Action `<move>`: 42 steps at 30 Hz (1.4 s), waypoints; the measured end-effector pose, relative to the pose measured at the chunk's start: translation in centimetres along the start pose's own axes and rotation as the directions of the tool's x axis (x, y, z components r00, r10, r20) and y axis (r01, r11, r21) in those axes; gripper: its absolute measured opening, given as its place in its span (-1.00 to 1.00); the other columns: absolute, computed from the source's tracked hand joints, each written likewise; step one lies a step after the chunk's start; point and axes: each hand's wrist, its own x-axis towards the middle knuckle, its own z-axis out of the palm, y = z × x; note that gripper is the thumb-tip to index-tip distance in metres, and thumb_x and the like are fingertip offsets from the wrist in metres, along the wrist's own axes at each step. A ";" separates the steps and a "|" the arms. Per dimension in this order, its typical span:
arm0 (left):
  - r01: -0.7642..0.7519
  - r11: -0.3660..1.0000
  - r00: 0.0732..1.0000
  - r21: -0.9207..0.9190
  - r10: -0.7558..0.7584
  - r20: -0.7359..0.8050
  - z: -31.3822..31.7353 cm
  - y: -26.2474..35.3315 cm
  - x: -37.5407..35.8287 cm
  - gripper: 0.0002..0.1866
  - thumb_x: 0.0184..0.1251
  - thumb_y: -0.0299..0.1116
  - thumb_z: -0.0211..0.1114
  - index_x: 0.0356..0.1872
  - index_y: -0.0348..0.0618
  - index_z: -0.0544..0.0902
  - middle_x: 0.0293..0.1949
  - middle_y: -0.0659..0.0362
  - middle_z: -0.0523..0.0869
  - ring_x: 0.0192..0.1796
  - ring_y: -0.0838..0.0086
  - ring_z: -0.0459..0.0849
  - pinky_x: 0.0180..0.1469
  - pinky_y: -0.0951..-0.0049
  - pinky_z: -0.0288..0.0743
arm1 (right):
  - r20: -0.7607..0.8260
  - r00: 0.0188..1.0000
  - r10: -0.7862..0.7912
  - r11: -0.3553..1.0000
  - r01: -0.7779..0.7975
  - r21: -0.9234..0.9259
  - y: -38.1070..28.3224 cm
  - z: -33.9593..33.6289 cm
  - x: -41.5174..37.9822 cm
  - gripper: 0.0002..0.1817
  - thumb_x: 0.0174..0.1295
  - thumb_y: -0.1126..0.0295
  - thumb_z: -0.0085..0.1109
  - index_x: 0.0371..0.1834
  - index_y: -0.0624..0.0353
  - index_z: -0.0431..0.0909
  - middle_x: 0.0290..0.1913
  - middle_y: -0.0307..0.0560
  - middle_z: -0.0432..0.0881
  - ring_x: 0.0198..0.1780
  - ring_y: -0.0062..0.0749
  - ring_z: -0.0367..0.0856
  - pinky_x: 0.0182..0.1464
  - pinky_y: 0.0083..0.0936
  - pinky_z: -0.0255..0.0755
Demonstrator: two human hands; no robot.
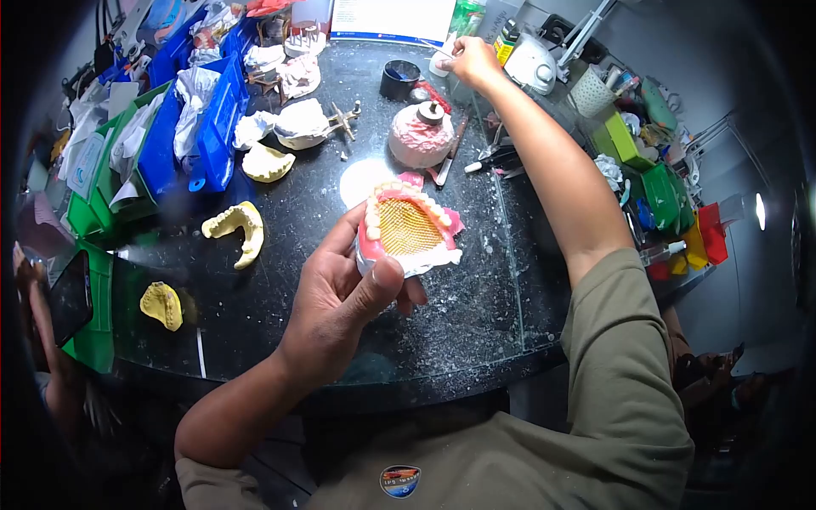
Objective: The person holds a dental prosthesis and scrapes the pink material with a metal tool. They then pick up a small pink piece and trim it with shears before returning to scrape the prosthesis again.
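Observation:
My left hand [336, 297] is closed around a dental model [408, 223] above the table. The model carries pink wax, a row of teeth and a gold mesh over the palate, on a white plaster base. The thumb presses on its near edge. My right hand [474, 64] is stretched to the far side of the table, fingers pinched on a thin, light-coloured stick-like tool [439, 53]. A small white cup [439, 65] sits just under that tool. Near it stand a black cup [399, 81] and a yellow-labelled bottle [506, 42].
A pink rounded block with a metal knob [419, 140] stands mid-table, beside a knife [450, 153]. Yellow casts [242, 231] and white plaster models [302, 123] lie to the left. Blue bins [197, 127] and green bins [93, 212] line the left edge; a holder [592, 92] stands right.

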 end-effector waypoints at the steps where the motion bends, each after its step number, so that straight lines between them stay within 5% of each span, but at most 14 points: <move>1: 0.004 1.000 1.000 -0.006 -0.004 0.001 0.0 0.0 0.0 -0.11 0.13 0.19 0.18 0.25 -0.35 0.12 -0.10 0.08 0.52 -0.28 0.50 0.53 -0.28 0.48 0.39 | -0.048 0.999 -0.024 1.000 0.024 -0.002 0.3 -0.3 0.1 -0.53 -0.24 0.15 0.49 -0.29 0.18 0.59 -0.25 0.06 0.65 -0.14 -0.21 0.63 -0.04 -0.38 0.45; 4: 0.010 1.000 1.000 -0.019 -0.009 0.006 0.0 0.0 -0.1 -0.11 0.13 0.19 0.18 0.25 -0.35 0.12 -0.09 0.08 0.51 -0.28 0.50 0.53 -0.27 0.49 0.38 | -0.151 0.986 -0.077 0.997 0.080 0.015 0.8 -3.1 -0.1 -0.47 -0.29 0.11 0.51 -0.24 0.17 0.62 -0.27 0.00 0.67 -0.19 -0.26 0.64 -0.06 -0.43 0.46; 7: -0.002 1.000 1.000 -0.027 0.003 0.017 0.1 0.1 -0.1 -0.10 0.13 0.20 0.16 0.25 -0.36 0.12 -0.08 0.07 0.50 -0.28 0.50 0.52 -0.27 0.50 0.38 | -0.159 0.967 -0.200 0.933 0.237 0.269 2.2 -7.6 -0.8 -0.65 -0.09 0.11 0.37 -0.40 0.18 0.65 -0.48 -0.12 0.66 -0.44 -0.52 0.61 -0.28 -0.58 0.46; 8: -0.009 1.000 1.000 -0.027 0.010 0.023 0.1 0.1 -0.1 -0.10 0.13 0.21 0.16 0.25 -0.37 0.12 -0.08 0.07 0.50 -0.28 0.50 0.52 -0.27 0.50 0.38 | -0.147 0.963 -0.226 0.951 0.251 0.181 0.7 -10.4 -3.3 -0.61 0.14 0.04 0.14 -0.33 0.20 0.63 -0.44 -0.10 0.66 -0.45 -0.52 0.59 -0.35 -0.60 0.44; 11: -0.027 0.999 0.999 -0.031 0.029 0.038 0.4 0.0 -0.3 -0.08 0.13 0.23 0.15 0.25 -0.38 0.12 -0.07 0.05 0.50 -0.28 0.49 0.52 -0.27 0.50 0.38 | -0.073 0.991 -0.115 0.882 0.136 0.450 -0.8 -16.5 -8.7 -0.52 0.34 0.05 -0.14 -0.29 0.28 0.60 -0.38 -0.10 0.64 -0.66 -0.70 0.32 -0.59 -0.76 0.16; 13: -0.034 0.999 0.998 -0.034 0.036 0.045 0.5 0.0 -0.4 -0.07 0.12 0.24 0.14 0.25 -0.39 0.11 -0.06 0.04 0.50 -0.28 0.48 0.52 -0.26 0.50 0.39 | -0.042 0.967 -0.250 0.782 0.227 0.581 0.2 -19.8 -12.2 -0.48 0.33 -0.01 -0.20 -0.22 0.23 0.59 -0.33 -0.04 0.66 -0.43 -0.48 0.60 -0.34 -0.60 0.45; 14: -0.036 0.999 0.998 -0.036 0.038 0.049 0.6 0.0 -0.3 -0.07 0.12 0.25 0.13 0.25 -0.39 0.11 -0.06 0.03 0.50 -0.28 0.47 0.53 -0.26 0.49 0.40 | -0.075 0.968 -0.239 0.814 0.242 0.529 0.4 -20.9 -14.1 -0.39 0.40 -0.02 -0.47 -0.14 0.25 0.54 -0.25 0.01 0.64 -0.41 -0.45 0.60 -0.31 -0.57 0.47; 16: -0.031 0.999 0.998 -0.043 0.034 0.061 0.6 -0.1 -0.4 -0.07 0.13 0.25 0.12 0.25 -0.40 0.11 -0.05 0.02 0.50 -0.28 0.46 0.53 -0.26 0.49 0.40 | -0.179 0.963 -0.203 0.806 0.268 0.527 -0.6 -22.5 -18.5 -0.31 0.37 -0.12 -0.53 -0.13 0.25 0.52 -0.32 -0.04 0.61 -0.43 -0.50 0.55 -0.29 -0.57 0.47; 19: -0.021 0.995 0.996 -0.098 0.029 0.085 0.6 -0.5 -0.4 -0.12 0.18 0.19 0.10 0.25 -0.39 0.10 -0.09 0.03 0.52 -0.28 0.48 0.55 -0.25 0.49 0.42 | -0.159 0.975 -0.158 0.874 0.213 0.437 0.9 -24.7 -24.1 -0.19 0.30 -0.25 -0.63 -0.07 0.24 0.50 -0.62 -0.31 0.28 -0.65 -0.72 0.21 -0.61 -0.76 0.09; 21: -0.022 0.982 0.992 -0.188 0.045 0.120 0.5 -0.9 -0.2 -0.21 0.26 0.09 0.10 0.27 -0.36 0.08 -0.16 0.07 0.56 -0.28 0.53 0.56 -0.24 0.50 0.42 | -0.117 0.992 -0.052 0.830 0.108 0.546 2.1 -25.1 -27.3 -0.18 0.27 -0.29 -0.56 -0.02 0.27 0.44 -0.65 -0.29 0.30 -0.68 -0.71 0.22 -0.64 -0.79 0.08; 27: 0.064 0.985 0.998 -0.160 -0.062 0.016 0.8 -2.0 -1.0 -0.13 0.24 0.25 -0.05 0.28 -0.36 0.09 -0.04 -0.04 0.52 -0.32 0.46 0.55 -0.27 0.50 0.43 | -0.155 0.954 0.257 0.666 -0.059 0.744 8.9 -22.1 -35.1 -0.39 0.36 -0.09 -0.34 -0.10 0.33 0.43 -0.34 -0.02 0.55 -0.60 -0.66 0.34 -0.54 -0.71 0.26; 32: 0.042 0.996 0.999 -0.076 -0.043 -0.007 1.5 -2.1 -1.0 -0.11 0.25 0.29 -0.12 0.34 -0.31 0.01 0.19 -0.23 0.34 -0.41 0.48 0.50 -0.37 0.52 0.37 | -0.205 0.845 0.495 0.490 -0.077 0.868 9.7 -17.7 -40.7 -0.86 0.21 0.55 0.05 -0.17 0.31 0.44 -0.33 -0.01 0.57 -0.54 -0.64 0.40 -0.51 -0.72 0.30; 42: 0.067 0.996 0.998 -0.051 -0.067 -0.011 1.5 -2.7 -1.2 -0.12 0.25 0.27 -0.09 0.35 -0.26 0.00 0.21 -0.25 0.31 -0.38 0.48 0.53 -0.34 0.52 0.41 | -0.301 0.814 0.497 0.649 -0.119 0.751 8.6 -15.1 -42.0 -0.87 0.13 0.54 0.20 -0.26 0.33 0.56 -0.35 -0.08 0.62 -0.43 -0.66 0.51 -0.38 -0.79 0.39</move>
